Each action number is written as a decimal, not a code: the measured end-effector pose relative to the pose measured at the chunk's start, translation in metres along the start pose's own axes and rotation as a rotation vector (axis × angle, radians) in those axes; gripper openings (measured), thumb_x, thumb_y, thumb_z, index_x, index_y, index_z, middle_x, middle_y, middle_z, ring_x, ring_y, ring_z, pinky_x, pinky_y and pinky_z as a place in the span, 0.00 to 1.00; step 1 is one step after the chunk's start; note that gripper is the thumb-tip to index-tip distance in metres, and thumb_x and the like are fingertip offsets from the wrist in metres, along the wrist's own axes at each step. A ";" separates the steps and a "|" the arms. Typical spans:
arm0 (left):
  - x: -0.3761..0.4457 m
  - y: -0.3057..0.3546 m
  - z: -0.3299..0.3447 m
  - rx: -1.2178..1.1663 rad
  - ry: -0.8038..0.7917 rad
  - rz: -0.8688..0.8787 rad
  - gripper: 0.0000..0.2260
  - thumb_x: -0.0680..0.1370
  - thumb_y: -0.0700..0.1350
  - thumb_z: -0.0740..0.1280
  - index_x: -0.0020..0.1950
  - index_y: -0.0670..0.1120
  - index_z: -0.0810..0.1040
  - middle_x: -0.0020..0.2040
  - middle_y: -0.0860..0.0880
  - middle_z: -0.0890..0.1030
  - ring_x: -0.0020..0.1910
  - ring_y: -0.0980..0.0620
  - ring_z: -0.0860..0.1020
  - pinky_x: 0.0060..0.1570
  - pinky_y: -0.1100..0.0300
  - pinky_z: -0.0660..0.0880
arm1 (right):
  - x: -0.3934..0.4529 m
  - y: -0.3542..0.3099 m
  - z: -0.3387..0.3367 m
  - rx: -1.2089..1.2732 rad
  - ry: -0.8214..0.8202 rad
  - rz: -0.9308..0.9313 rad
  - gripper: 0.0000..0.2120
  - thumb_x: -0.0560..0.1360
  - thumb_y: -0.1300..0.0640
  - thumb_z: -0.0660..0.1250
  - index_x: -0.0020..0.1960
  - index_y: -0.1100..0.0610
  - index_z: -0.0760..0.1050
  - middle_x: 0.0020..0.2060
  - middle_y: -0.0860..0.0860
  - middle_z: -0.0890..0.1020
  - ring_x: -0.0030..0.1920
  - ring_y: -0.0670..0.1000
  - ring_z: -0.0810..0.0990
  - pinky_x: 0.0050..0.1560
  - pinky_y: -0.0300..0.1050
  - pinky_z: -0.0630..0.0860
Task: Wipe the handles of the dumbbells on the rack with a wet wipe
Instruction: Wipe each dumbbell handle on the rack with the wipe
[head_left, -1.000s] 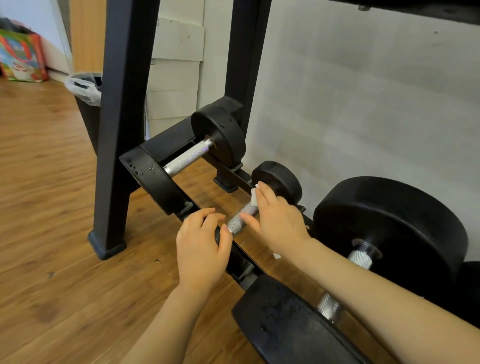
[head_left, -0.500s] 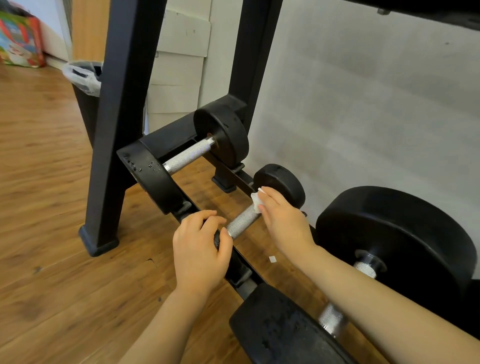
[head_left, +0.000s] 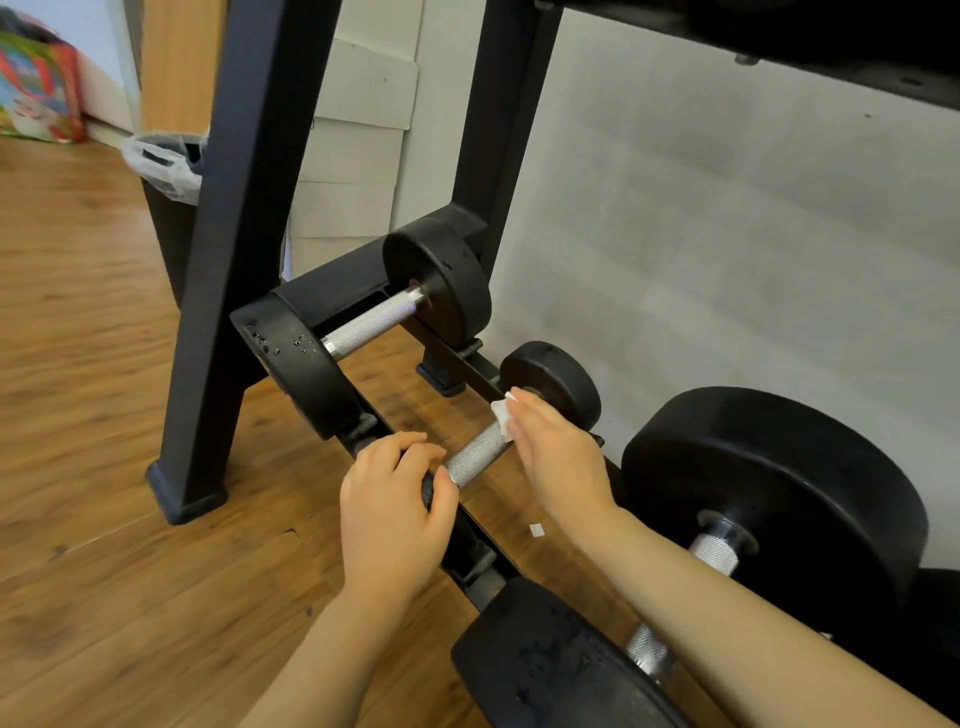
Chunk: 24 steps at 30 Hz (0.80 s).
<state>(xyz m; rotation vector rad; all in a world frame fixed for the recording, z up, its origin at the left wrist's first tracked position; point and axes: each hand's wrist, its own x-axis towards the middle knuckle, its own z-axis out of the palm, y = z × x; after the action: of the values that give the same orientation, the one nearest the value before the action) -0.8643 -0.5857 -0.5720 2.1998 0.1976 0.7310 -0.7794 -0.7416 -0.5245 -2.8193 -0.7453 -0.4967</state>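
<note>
— Right hand (head_left: 558, 457) first: what has it got?
— Its fingers press a small white wet wipe (head_left: 503, 415) around the far end of the knurled silver handle (head_left: 475, 456) of the small black dumbbell (head_left: 553, 382), close to the far weight head.
— And the left hand (head_left: 392, 512)?
— Curled over that dumbbell's near black head, fingers and thumb gripping it where it sits on the front rail of the black metal rack (head_left: 244, 218).
— Other dumbbells?
— A medium black dumbbell with a silver grip (head_left: 371, 323) lies on the same low tier to the left. A large black dumbbell (head_left: 769, 499) sits to the right, partly hidden by the right forearm.
— Below?
— Brown wooden floor (head_left: 78, 415), with a tiny white scrap (head_left: 536, 530) on it.
</note>
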 end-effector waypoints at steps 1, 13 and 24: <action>0.000 0.000 0.000 0.004 -0.001 -0.001 0.21 0.76 0.55 0.54 0.53 0.47 0.84 0.56 0.51 0.80 0.59 0.50 0.75 0.58 0.48 0.73 | -0.002 -0.001 0.003 0.007 -0.021 -0.039 0.26 0.72 0.65 0.74 0.69 0.59 0.73 0.66 0.54 0.76 0.54 0.55 0.83 0.49 0.51 0.82; 0.000 -0.001 0.000 -0.008 0.000 -0.004 0.21 0.76 0.55 0.54 0.53 0.48 0.83 0.55 0.52 0.80 0.59 0.51 0.75 0.58 0.47 0.73 | -0.004 0.001 -0.001 -0.041 -0.035 0.034 0.28 0.79 0.59 0.66 0.76 0.55 0.61 0.72 0.51 0.70 0.59 0.53 0.81 0.56 0.48 0.79; 0.000 -0.001 0.000 -0.009 0.010 0.006 0.20 0.76 0.54 0.55 0.52 0.48 0.83 0.55 0.52 0.80 0.58 0.51 0.75 0.56 0.48 0.73 | -0.006 0.005 -0.002 -0.095 0.037 0.076 0.25 0.78 0.58 0.67 0.74 0.55 0.65 0.70 0.51 0.71 0.53 0.53 0.82 0.49 0.47 0.82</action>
<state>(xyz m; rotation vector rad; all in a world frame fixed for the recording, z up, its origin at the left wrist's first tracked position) -0.8644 -0.5853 -0.5732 2.1893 0.1927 0.7444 -0.7826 -0.7488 -0.5250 -2.9041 -0.6204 -0.5850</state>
